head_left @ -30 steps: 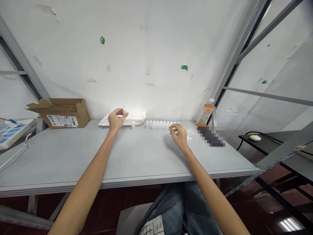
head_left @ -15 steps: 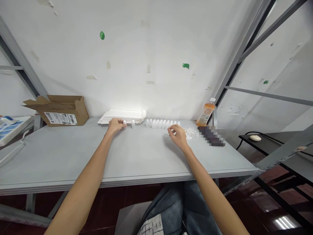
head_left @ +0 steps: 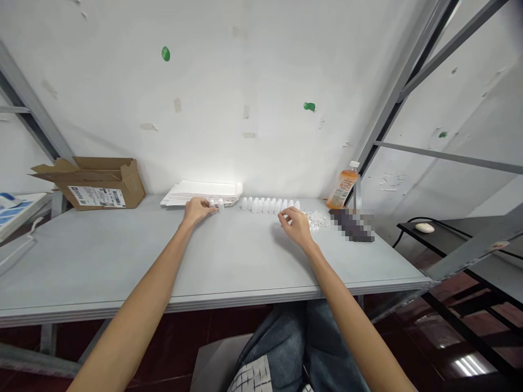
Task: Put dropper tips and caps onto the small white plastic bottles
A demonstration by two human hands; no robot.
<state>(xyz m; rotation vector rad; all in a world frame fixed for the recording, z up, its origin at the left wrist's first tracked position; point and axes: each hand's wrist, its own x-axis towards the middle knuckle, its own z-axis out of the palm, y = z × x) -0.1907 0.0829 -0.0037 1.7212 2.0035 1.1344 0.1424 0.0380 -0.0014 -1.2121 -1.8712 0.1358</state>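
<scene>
My left hand (head_left: 198, 211) rests low on the table, its fingertips around a small white plastic bottle (head_left: 212, 204). A second small bottle (head_left: 220, 206) stands just to the right of it. My right hand (head_left: 295, 225) hovers at the right end of a row of several small white dropper bottles (head_left: 267, 206), with its curled fingers close to a heap of small translucent pieces (head_left: 316, 219). Those fingers hide whatever they may pinch.
A stack of white paper sheets or flat bags (head_left: 200, 193) lies behind my left hand. An orange drink bottle (head_left: 342, 189) and a pixelated dark object (head_left: 352, 226) are at the back right of the grey table (head_left: 122, 261). An open cardboard box (head_left: 96, 183) stands at the back left.
My left hand has come down from above the paper stack to the tabletop, moving right with the small bottle. My right hand has barely moved. The view has shifted slightly.
</scene>
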